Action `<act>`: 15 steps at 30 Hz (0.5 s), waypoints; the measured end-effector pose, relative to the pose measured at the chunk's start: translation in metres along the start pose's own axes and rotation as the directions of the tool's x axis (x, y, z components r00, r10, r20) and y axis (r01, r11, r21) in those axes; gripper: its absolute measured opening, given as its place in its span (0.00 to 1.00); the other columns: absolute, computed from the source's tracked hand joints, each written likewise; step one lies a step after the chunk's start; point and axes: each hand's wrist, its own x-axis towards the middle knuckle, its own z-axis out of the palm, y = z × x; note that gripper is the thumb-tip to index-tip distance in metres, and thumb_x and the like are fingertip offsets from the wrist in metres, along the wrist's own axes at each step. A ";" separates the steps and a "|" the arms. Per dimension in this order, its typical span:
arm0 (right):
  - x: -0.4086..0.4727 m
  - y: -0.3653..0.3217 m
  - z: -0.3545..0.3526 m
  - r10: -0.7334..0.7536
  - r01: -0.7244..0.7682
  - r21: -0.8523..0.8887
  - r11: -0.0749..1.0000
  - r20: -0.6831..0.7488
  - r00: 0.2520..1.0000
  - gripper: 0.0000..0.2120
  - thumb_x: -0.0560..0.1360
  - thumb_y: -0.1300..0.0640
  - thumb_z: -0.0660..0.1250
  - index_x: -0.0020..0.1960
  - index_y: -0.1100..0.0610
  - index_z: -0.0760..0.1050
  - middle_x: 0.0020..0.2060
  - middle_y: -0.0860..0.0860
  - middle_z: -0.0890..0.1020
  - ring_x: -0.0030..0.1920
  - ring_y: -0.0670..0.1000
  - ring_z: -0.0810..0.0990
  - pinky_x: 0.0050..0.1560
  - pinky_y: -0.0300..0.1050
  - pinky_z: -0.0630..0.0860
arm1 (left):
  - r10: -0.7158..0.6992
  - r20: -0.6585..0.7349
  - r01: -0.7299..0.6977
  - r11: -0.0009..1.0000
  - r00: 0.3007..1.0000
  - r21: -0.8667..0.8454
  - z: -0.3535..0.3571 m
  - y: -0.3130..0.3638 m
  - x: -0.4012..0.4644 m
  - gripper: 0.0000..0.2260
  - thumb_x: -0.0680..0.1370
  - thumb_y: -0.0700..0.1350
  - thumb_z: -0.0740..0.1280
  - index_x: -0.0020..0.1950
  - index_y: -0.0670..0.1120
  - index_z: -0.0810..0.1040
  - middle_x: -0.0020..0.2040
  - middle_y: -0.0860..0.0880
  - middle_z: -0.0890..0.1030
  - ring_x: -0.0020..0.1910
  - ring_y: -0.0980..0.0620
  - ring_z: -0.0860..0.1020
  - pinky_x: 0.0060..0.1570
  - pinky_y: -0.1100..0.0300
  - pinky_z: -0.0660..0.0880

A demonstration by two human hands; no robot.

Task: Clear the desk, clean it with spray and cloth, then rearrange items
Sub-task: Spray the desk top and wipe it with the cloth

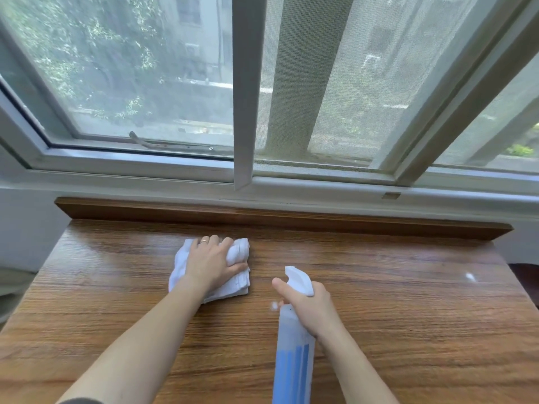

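Note:
A white folded cloth [236, 282] lies on the wooden desk [408, 301], left of centre. My left hand [211, 260] presses flat on top of it, fingers curled over its far edge, a ring on one finger. My right hand [310, 307] grips the neck of a clear spray bottle [293, 354] with a white trigger head and blue liquid in its lower half. The bottle is held above the desk, its nozzle pointing away toward the window. The bottle's base runs out of the bottom of the view.
A raised wooden ledge [262, 218] runs along the desk's far edge. Behind it is a white window frame [245, 91] with glass on the left and mesh screens on the right. A small white speck [469, 277] lies at the desk's right side.

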 end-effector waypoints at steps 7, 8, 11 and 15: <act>0.007 0.000 -0.002 -0.006 0.006 -0.006 1.000 0.015 1.000 0.20 0.72 0.37 0.72 0.39 0.54 0.77 0.32 0.48 0.79 0.35 0.48 0.75 0.40 0.45 0.70 | 0.004 -0.035 -0.003 1.000 0.999 0.013 0.002 0.002 -0.002 0.33 0.68 0.76 0.52 0.56 0.53 0.76 0.49 0.47 0.79 0.50 0.44 0.77 0.51 0.48 0.69; 0.007 0.000 -0.003 -0.007 0.007 -0.010 1.000 0.010 1.000 0.21 0.72 0.37 0.72 0.38 0.55 0.77 0.32 0.48 0.78 0.35 0.48 0.75 0.40 0.45 0.70 | 0.000 -0.039 0.001 1.000 0.999 0.019 0.004 0.002 -0.001 0.32 0.68 0.75 0.53 0.56 0.53 0.76 0.48 0.48 0.79 0.49 0.44 0.77 0.50 0.48 0.69; 0.012 0.002 -0.005 -0.017 0.017 -0.003 1.000 0.006 1.000 0.26 0.72 0.35 0.71 0.40 0.60 0.81 0.35 0.47 0.85 0.38 0.50 0.81 0.44 0.47 0.76 | -0.001 -0.092 0.002 1.000 0.996 0.016 0.008 0.006 0.002 0.30 0.68 0.75 0.54 0.51 0.52 0.77 0.43 0.47 0.78 0.45 0.43 0.77 0.46 0.48 0.70; 0.018 0.002 -0.006 -0.011 0.011 0.006 1.000 0.019 1.000 0.24 0.73 0.35 0.70 0.42 0.57 0.83 0.38 0.47 0.87 0.46 0.53 0.85 0.51 0.49 0.78 | 0.058 -0.118 -0.060 0.998 0.991 -0.013 0.011 0.022 0.010 0.29 0.67 0.74 0.56 0.50 0.52 0.77 0.42 0.48 0.77 0.43 0.44 0.76 0.46 0.48 0.70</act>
